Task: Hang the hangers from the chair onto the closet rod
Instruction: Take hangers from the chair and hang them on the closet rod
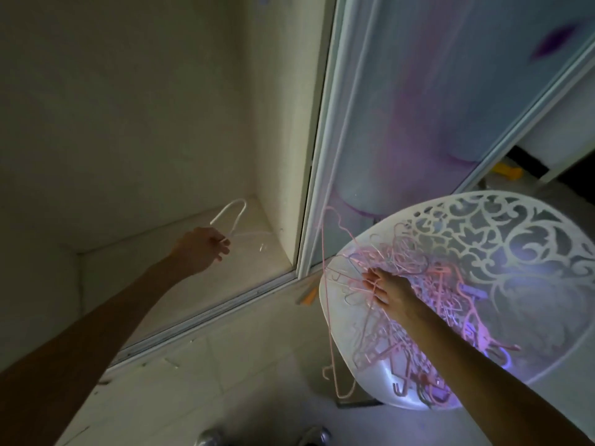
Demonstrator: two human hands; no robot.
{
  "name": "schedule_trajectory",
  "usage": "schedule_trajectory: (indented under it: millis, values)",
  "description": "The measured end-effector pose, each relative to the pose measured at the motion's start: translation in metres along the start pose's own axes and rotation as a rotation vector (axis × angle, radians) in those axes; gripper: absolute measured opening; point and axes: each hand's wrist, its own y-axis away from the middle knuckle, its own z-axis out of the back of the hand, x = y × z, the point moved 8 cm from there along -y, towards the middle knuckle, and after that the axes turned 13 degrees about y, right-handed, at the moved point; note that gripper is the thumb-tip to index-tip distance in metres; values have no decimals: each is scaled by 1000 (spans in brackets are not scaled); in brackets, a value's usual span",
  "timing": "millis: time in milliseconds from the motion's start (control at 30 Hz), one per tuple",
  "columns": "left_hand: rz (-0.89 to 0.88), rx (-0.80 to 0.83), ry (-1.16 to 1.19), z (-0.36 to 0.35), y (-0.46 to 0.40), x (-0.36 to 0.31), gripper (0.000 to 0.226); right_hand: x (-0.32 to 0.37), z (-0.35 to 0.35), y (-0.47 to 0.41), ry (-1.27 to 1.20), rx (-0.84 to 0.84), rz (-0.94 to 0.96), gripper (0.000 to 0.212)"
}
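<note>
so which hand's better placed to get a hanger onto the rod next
Left. The left hand already holds a white hanger inside the open closet. The right hand is down in the hanger pile on the chair. The rod isn't visible.

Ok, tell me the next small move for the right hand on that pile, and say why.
Probably close the right hand on one pink hanger at the near edge of the pile and lift it straight up. The fingers lie on tangled hangers on the white chair, and the left hand already holds a white hanger inside the closet, so a slow lift should avoid dragging others off.
</note>
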Motion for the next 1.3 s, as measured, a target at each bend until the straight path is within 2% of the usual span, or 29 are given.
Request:
schedule_trajectory:
  millis: [100, 267, 433, 567, 667, 767, 900, 1033, 1300]
  values:
    - [138, 22, -100, 40, 24, 12, 15, 17, -25, 33, 277, 24, 34, 27]
    - [62, -67, -372, 115, 81, -5, 29, 57, -95, 108, 419, 142, 173, 22]
    - [-15, -106, -410, 184, 125, -28, 24, 101, -150, 182, 643, 85, 381, 28]
    - [-96, -156, -280, 254, 156, -45, 14, 147, -175, 251, 803, -26, 582, 27]
    - [-112, -188, -153, 298, 170, -61, 22, 181, -185, 289, 822, -75, 671, 28]
    - [-73, -227, 103, 333, 178, -65, 31, 211, -198, 313, 835, -49, 702, 25]
    - [-96, -389, 583, 370, 177, -61, 32, 247, -209, 335, 928, -61, 733, 25]
    - [-113, -415, 766, 391, 162, -66, 24, 280, -215, 331, 1014, -107, 733, 27]
    - [-227, -467, 1021, 420, 102, -100, 29, 360, -247, 283, 1165, -279, 868, 27]
